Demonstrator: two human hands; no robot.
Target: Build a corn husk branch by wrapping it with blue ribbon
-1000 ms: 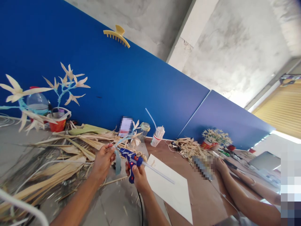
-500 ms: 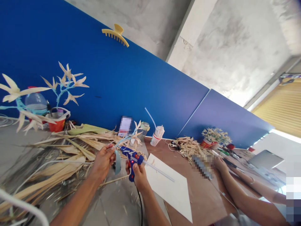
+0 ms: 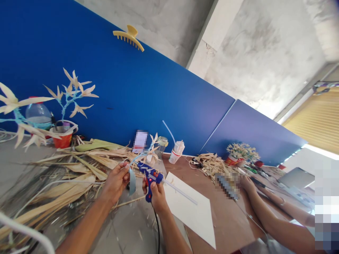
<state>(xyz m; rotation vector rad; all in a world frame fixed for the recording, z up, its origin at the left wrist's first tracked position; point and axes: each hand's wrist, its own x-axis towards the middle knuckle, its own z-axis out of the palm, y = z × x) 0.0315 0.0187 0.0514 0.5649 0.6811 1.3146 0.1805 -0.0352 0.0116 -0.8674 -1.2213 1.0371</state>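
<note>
My left hand pinches a thin stem wrapped in pale blue, with husk-like cream petals at its far end. A loose light-blue strip hangs down from the fingers. In my right hand is a blue hot glue gun, gripped by its handle, with a small red light glowing. Its nozzle points at the stem close to my left fingertips; whether it touches cannot be made out. A long clear glue stick sticks out of the gun's back.
Dried corn husks cover the left of the table. A white board lies right of the gun, and a paper cup stands behind it. Finished-looking husk flowers rise from a red cup. A co-worker's arms reach in at right.
The glue gun's nozzle has shifted slightly beside the stem. Both hands keep their grips, and the whole view has drifted a little.
</note>
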